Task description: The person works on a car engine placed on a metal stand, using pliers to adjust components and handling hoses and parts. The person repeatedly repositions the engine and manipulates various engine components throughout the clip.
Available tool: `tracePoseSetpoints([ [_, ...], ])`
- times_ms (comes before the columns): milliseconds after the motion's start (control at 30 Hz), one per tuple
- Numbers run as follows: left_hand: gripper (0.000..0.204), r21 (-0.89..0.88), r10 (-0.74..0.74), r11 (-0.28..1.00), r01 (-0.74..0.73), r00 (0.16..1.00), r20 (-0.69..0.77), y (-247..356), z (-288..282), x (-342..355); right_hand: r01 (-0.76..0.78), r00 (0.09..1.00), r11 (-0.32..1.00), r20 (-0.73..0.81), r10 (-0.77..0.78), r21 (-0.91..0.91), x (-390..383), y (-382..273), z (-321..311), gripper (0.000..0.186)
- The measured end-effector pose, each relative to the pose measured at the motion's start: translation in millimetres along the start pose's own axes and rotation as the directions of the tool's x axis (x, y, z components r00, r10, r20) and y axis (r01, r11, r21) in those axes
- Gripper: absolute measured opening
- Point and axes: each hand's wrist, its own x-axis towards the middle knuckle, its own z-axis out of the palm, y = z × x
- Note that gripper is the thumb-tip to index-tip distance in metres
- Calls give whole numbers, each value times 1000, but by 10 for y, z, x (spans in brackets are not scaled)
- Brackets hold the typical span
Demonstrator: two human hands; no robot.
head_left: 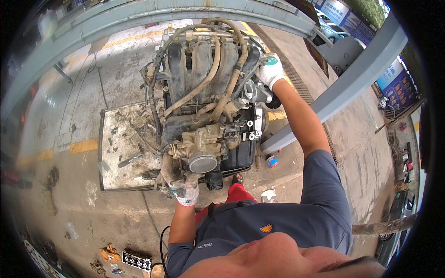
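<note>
A dirty car engine [208, 106] fills the middle of the view, with a ribbed dark intake manifold [202, 65], dusty hoses [232, 76] over its top and a round throttle body [203, 162] at its near end. My left hand [184, 189], in a soiled white work glove, grips the engine's near left corner, beside the throttle body; some of its fingers are hidden among the parts. Stretched far forward, my right hand [270, 72], in a cleaner white glove with a green patch, is closed on the engine's far right side, next to the manifold. Its fingertips are partly hidden.
A shallow tray [121, 173] with loose bits and a dark-handled tool [130, 160] lies under the engine's left side. A grey steel beam [153, 18] crosses the far side; a slanted leg [343, 88] stands right. A cylinder head [136, 261] rests on the floor near left.
</note>
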Motion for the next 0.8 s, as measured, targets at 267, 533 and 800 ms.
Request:
tracePoseSetpoints([
  [267,106,-51,-29,998,29,1000,-1,1,-5,-28,-126,967,992,219,126,-15,24,-26,-14,33],
  [533,107,-50,14,999,-13,1000,19,-4,10,11,-26,999,999,-25,27,36,-23,2,23,24],
  [800,107,-19,-4,1000,4,1000,28,66,-4,50,-159,958,987,241,156,-9,52,-114,-130,34],
])
